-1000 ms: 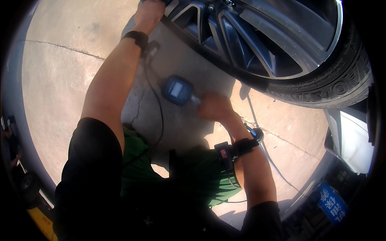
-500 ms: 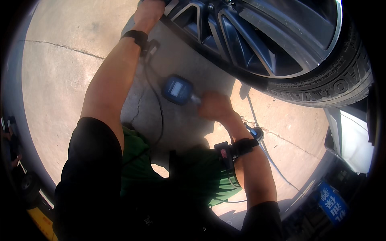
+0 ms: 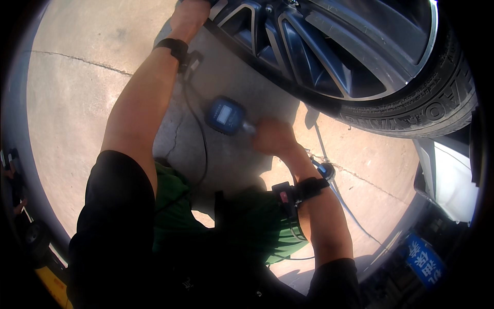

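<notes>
My right hand point(image 3: 275, 136) is closed round the handle of a digital tyre inflator gauge point(image 3: 225, 116), a rounded dark-blue body with a small pale screen facing up. The gauge is held over the shaded concrete, left of the hand. At the top edge, my left hand point(image 3: 190, 18) reaches to the near side of a car wheel; its fingers are cut off by the frame and the tyre. The wheel has a dark and silver spoked rim point(image 3: 329, 56) and a black tyre point(image 3: 411, 116) with raised sidewall lettering. A thin dark cable point(image 3: 203, 139) hangs between my arms.
Beyond my right wrist, a blue-and-black fitting point(image 3: 327, 170) lies on the concrete, with a pale hose point(image 3: 355, 213) trailing from it. White bodywork point(image 3: 453, 180) stands right of the tyre. A blue sign point(image 3: 424, 260) is at lower right. Cracked concrete floor point(image 3: 77, 92) spreads to the left.
</notes>
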Motion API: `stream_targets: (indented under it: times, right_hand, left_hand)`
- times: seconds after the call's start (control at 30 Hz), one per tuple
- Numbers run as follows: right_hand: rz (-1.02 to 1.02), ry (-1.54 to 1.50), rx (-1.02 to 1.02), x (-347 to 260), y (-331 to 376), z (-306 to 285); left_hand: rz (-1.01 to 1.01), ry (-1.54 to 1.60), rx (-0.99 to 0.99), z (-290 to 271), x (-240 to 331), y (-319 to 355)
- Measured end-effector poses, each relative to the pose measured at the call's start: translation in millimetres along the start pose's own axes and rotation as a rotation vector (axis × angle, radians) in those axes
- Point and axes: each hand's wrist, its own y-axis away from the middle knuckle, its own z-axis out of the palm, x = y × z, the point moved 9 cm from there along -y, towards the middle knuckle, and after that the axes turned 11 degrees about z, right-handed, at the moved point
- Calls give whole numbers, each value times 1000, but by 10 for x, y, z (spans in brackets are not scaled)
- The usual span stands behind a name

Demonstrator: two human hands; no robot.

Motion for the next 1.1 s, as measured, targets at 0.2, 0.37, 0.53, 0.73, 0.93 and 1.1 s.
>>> stream_targets:
  times: [0.2, 0.37, 0.53, 0.73, 0.93, 1.1]
  right_hand:
    - [9, 19, -26, -11, -6, 36]
    - [19, 15, -39, -46, -8, 29]
    - [-3, -9, 44, 5, -30, 44]
    - [0, -15, 2, 12, -62, 128]
    - [30, -121, -5, 101, -28, 61]
    - [17, -130, -12, 72, -33, 62]
  left_hand:
    - [-4, -14, -4, -22, 28, 14]
    - [30, -12, 24, 14, -31, -41]
    - [-6, 13, -44, 40, 24, -16]
    - [86, -75, 0, 103, -198, -170]
    - [-85, 68, 83, -188, 192, 147]
    - [-118, 43, -11, -168, 163, 137]
